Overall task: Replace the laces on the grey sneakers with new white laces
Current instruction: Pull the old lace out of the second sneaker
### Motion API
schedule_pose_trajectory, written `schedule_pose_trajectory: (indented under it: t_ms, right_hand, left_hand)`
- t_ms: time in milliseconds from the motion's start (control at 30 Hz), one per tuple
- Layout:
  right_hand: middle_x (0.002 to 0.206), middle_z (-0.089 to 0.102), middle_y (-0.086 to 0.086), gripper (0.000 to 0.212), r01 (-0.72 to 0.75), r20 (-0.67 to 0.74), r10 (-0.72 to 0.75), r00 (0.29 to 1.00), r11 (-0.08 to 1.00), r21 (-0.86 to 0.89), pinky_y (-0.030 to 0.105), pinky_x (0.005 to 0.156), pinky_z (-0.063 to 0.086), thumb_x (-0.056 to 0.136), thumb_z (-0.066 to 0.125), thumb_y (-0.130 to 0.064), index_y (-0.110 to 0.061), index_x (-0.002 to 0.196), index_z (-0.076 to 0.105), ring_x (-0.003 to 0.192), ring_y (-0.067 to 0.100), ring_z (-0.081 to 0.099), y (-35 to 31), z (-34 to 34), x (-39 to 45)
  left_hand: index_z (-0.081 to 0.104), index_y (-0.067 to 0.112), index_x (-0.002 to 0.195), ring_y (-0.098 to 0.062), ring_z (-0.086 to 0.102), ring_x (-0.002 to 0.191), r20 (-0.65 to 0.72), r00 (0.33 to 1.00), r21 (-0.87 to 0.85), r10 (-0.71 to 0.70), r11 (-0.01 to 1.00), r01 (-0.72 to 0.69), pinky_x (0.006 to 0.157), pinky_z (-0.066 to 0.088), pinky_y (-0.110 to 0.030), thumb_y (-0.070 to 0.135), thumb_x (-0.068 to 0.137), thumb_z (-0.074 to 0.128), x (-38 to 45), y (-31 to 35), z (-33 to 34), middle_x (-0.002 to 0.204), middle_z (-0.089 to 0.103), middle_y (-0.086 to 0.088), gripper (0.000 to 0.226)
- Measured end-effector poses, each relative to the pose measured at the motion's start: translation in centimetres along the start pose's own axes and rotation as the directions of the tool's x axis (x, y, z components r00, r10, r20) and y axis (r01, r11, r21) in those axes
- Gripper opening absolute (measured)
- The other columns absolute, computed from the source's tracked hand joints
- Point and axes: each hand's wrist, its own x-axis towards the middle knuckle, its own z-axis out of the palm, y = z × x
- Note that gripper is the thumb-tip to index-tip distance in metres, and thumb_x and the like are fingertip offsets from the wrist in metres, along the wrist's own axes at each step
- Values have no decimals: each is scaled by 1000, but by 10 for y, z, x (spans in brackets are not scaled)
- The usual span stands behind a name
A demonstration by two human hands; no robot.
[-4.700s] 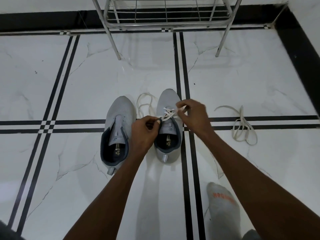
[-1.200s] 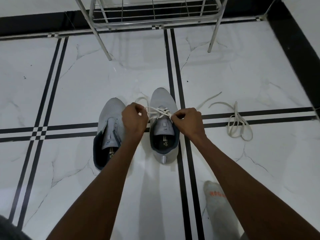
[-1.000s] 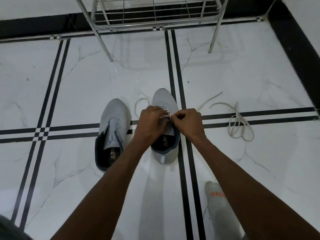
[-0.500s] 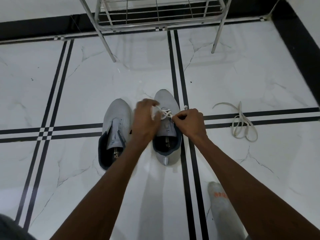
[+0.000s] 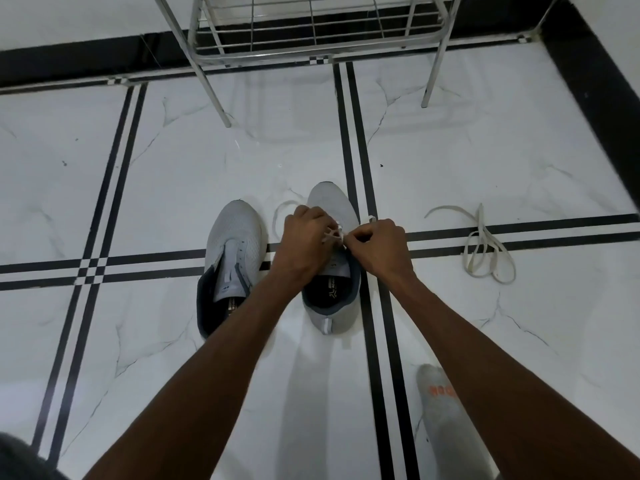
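Hands (image 5: 308, 237) (image 5: 379, 242) pinching white lace (image 5: 333, 234)

Metal rack (image 5: 311, 36) on white marble floor (image 5: 156, 174) (black-striped), grey-socked foot (image 5: 441, 407) nearby

Your two grey mesh sneakers sit side by side, toes away: left unlaced shoe (image 5: 235, 251), right shoe (image 5: 330, 271) with a white flat lace (image 5: 333, 234) crossing it, probably half-threaded. Another loose whitish lace (image 5: 485, 251) lies well right.
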Motion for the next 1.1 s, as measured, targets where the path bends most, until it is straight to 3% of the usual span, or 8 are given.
schedule_pose_trajectory:
  t_ms: [133, 200, 333, 500, 600, 667, 833, 1100]
  right_hand:
    - [80, 77, -3, 20, 13, 0, -13, 1000, 1000, 0, 21, 66, 53, 87, 70, -32, -17, 83, 82, 69, 9, 66, 0, -1, 1]
    - [77, 77, -2, 18, -2, -11, 2, 1000, 1000, 10, 19, 61, 51, 87, 70, -31, -18, 81, 82, 65, 8, 66, 1, -2, 1]
    - [71, 75, -3, 16, -23, -16, 24, 1000, 1000, 20, 25, 61, 56, 85, 70, -28, -19, 78, 81, 61, 7, 66, 2, -5, -1]
    - [68, 74, -6, 18, -20, -8, 20, 1000, 999, 37, 30, 63, 59, 85, 70, -29, -20, 74, 81, 61, 6, 66, -1, -3, -2]
    - [71, 75, -4, 17, -19, -3, 19, 1000, 999, 36, 31, 66, 60, 85, 69, -28, -19, 77, 81, 63, 7, 67, -4, -2, -2]
    - [71, 75, -5, 17, -23, 1, 23, 1000, 999, 43, 32, 66, 61, 85, 70, -29, -20, 78, 81, 64, 8, 68, -3, -1, -1]
    - [73, 75, -6, 14, -32, 0, 32, 999, 999, 37, 32, 67, 60, 85, 70, -30, -22, 80, 81, 65, 7, 68, 1, -3, 1]
    - [74, 76, -5, 16, -17, 2, 17, 1000, 1000, -13, 34, 67, 61, 86, 70, -29, -20, 78, 81, 66, 8, 68, 5, -8, 0]
  left_hand:
    - [73, 4, 98, -34, 56, 99, 54, 998, 95, -17, 995, 12, 86, 39, -39, 10, 92, 66, 2, 6, 10, 101, 70, -15, 11]
    - [68, 1, 93, -35, 58, 93, -79, 991, 14, -105, 994, 106, 82, 42, -43, 6, 93, 61, 1, 0, 5, 95, 68, -18, 9]
    - [66, 3, 99, -32, 62, 94, -386, 752, -335, -534, 841, 424, 81, 49, -43, 10, 93, 56, -3, -26, -13, 99, 67, -15, 13]
    - [69, 10, 113, -26, 55, 109, -164, 977, -179, -136, 978, 107, 91, 41, -37, 13, 87, 69, -12, -1, -7, 113, 67, -8, 26]
    - [73, 11, 93, -32, 58, 96, -2, 999, 78, -40, 996, 40, 78, 38, -38, 15, 86, 70, -9, 11, 7, 97, 72, -8, 8]
    - [74, 10, 88, -29, 60, 90, -67, 995, -6, -77, 997, 77, 76, 42, -37, 11, 89, 65, -9, 8, 10, 91, 74, -7, 9]
    - [81, 15, 87, -16, 72, 67, -193, 713, -559, -675, 672, 485, 70, 62, -39, 21, 86, 71, -8, -24, -16, 79, 77, 2, 11]
    - [74, 1, 110, -30, 67, 107, -208, 550, -503, -809, 571, 649, 86, 40, -18, 17, 92, 67, -9, -49, -40, 112, 74, -16, 25]
